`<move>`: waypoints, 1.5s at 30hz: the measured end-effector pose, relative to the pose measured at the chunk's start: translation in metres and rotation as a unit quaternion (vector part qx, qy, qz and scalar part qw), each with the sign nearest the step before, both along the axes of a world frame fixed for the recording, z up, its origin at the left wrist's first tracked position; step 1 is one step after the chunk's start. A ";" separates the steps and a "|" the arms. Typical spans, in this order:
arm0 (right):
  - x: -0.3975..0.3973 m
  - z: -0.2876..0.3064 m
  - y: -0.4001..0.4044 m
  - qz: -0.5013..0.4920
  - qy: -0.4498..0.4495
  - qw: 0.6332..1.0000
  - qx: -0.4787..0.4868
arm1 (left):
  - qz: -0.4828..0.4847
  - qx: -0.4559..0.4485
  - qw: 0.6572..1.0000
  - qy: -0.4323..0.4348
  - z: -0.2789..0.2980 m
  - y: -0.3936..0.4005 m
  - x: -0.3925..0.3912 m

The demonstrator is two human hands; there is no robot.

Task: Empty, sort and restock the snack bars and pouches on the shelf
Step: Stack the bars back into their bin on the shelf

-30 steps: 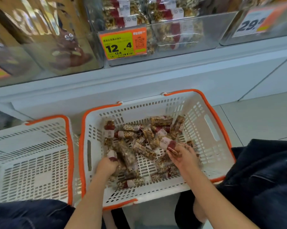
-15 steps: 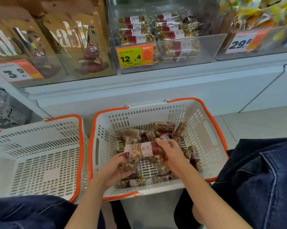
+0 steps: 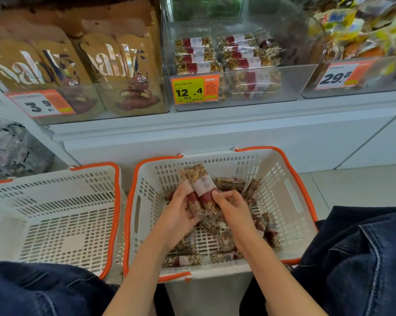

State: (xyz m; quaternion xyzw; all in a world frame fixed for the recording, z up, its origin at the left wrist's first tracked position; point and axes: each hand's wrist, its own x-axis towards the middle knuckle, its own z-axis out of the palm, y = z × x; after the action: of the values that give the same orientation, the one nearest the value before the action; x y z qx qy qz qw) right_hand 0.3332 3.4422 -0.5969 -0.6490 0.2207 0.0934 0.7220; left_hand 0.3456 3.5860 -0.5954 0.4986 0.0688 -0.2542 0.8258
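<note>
Red-banded snack bars between both hands

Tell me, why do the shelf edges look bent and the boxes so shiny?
Head view: the wide-angle lens bows the shelf edge; glare streaks the clear bins, veiling what sits behind; corners look soft, while the hands and snack bars stay sharp.

Both hands over right basket: left hand grips a bundle of snack bars, right hand pinches its near end. Loose bars on that basket's floor. Second basket just left, touching.
</note>
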 end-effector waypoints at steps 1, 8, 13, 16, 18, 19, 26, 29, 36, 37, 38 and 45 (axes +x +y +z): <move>0.001 0.000 -0.002 0.014 -0.010 1.000 -0.019 | -0.004 0.021 1.000 -0.010 0.002 -0.003 0.001; 0.007 0.009 -0.010 0.057 -0.061 0.995 -0.046 | 0.009 0.284 0.953 -0.101 0.000 -0.014 0.004; 0.015 0.015 -0.016 0.120 -0.150 0.956 -0.222 | 0.038 0.331 0.936 -0.112 0.011 -0.010 0.004; 0.034 0.019 -0.029 0.123 -0.300 0.856 -0.402 | -0.023 0.353 0.928 -0.118 0.026 0.002 0.008; 0.053 0.028 -0.039 0.215 -0.399 0.718 -0.528 | -0.085 0.368 0.918 -0.118 0.040 0.012 0.013; 0.062 0.036 -0.043 0.267 -0.434 0.650 -0.563 | -0.114 0.375 0.912 -0.118 0.048 0.017 0.017; 0.082 0.087 -0.049 0.446 -0.511 0.482 -0.555 | -0.277 0.327 0.896 -0.117 0.099 0.042 0.034; 0.073 0.108 -0.054 0.478 -0.442 0.591 -0.476 | -0.279 0.283 0.913 -0.088 0.116 0.053 0.045; 0.057 0.139 -0.055 0.353 -0.433 0.766 -0.318 | -0.117 0.173 0.977 -0.045 0.154 0.046 0.075; 0.057 0.140 -0.056 0.321 -0.439 0.783 -0.301 | -0.107 0.170 0.978 -0.047 0.160 0.042 0.079; 0.057 0.140 -0.057 0.288 -0.436 0.807 -0.276 | -0.101 0.164 0.980 -0.049 0.165 0.037 0.083; 0.065 0.166 -0.080 0.137 -0.412 0.869 -0.240 | -0.117 0.163 0.976 -0.089 0.198 -0.001 0.122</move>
State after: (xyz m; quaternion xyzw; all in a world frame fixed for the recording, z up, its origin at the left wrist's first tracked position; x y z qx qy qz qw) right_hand 0.3980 3.3627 -0.4313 -0.8055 -0.1722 -0.1398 0.5495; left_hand 0.4680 3.5851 -0.3972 0.6515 -0.0230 -0.2893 0.7009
